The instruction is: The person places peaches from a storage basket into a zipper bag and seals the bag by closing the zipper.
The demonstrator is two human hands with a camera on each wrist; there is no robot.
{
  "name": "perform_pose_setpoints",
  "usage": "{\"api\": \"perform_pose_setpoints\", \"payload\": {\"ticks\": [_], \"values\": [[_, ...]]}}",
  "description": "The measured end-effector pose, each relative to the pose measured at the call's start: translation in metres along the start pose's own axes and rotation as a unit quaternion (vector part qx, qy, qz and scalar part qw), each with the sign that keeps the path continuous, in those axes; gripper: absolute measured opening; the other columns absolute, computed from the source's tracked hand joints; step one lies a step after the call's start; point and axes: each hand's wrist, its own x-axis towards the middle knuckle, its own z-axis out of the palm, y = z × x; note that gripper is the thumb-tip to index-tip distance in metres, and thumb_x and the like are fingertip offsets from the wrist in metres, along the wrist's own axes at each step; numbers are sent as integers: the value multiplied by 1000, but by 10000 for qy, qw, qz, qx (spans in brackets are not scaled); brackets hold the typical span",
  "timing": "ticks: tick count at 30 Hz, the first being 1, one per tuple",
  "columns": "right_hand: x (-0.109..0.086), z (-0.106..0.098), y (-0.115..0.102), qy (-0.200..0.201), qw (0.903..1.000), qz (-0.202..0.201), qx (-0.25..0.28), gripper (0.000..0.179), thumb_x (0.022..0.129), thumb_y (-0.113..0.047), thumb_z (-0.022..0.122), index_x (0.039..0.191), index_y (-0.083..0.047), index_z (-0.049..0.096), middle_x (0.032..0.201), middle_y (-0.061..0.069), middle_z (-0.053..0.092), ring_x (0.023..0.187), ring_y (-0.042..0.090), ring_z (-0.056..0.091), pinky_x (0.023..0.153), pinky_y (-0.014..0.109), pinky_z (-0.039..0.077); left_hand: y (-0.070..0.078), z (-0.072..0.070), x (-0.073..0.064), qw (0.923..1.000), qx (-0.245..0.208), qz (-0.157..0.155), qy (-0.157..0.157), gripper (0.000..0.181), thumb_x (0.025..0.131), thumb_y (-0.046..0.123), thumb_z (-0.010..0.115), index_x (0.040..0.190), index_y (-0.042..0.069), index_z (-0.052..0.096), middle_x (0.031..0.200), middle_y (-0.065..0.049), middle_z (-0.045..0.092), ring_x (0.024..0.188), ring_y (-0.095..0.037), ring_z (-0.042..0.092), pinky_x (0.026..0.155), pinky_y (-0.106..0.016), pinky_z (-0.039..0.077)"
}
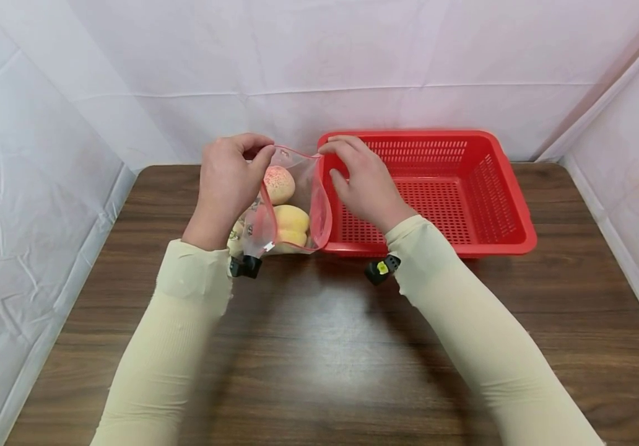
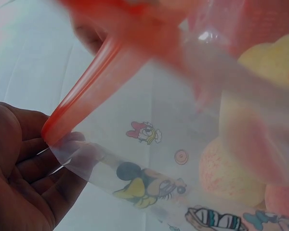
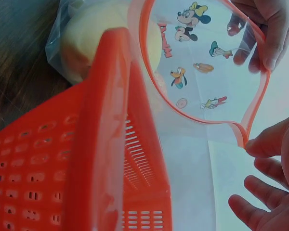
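A clear zip bag (image 1: 324,217) with a red rim and cartoon prints stands with its mouth spread wide. Inside lie a yellow peach (image 1: 290,220), a pale peach with pink speckles (image 1: 278,186) and more fruit, partly hidden by the left hand and the bag's wall. My left hand (image 1: 230,173) pinches the left side of the rim between thumb and fingers. At the rim's far right corner, my right hand (image 1: 365,183) pinches the red edge with thumb and forefinger; its other fingers (image 3: 262,192) are spread apart in the right wrist view.
Just right of the bag stands a red slotted plastic basket (image 1: 511,186), its left wall close against the bag. Both are on a dark wood table (image 1: 308,347). White cloth (image 1: 353,56) hangs behind the table and at both sides. My right forearm passes over the basket's front rim.
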Motion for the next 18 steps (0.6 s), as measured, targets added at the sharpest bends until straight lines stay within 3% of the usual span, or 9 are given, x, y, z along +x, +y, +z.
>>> {"api": "perform_pose_setpoints", "payload": {"ticks": [6, 12, 18], "values": [[8, 1, -2, -206, 9996, 179, -52, 42, 91, -18, 64, 132, -19, 56, 142, 1, 49, 132, 17, 45, 109, 34, 42, 1, -1, -1, 9999, -54, -85, -54, 24, 94, 25, 61, 108, 11, 75, 97, -7, 74, 83, -16, 64, 72, -27, 48], [15, 4, -4, -330, 9994, 28, -33, 40, 91, -14, 64, 130, -16, 57, 138, 4, 52, 129, 19, 48, 110, 36, 40, 0, -1, -3, 9998, -109, -157, -96, 23, 93, 25, 62, 108, 12, 74, 96, -6, 74, 84, -16, 64, 72, -28, 48], [18, 6, -4, -470, 9988, 124, -55, 36, 91, -16, 65, 126, -16, 60, 129, 3, 59, 120, 19, 54, 107, 35, 43, 0, 1, -5, 9996, -193, -146, -125, 22, 93, 25, 63, 107, 12, 74, 96, -6, 74, 83, -15, 65, 73, -28, 50]]}}
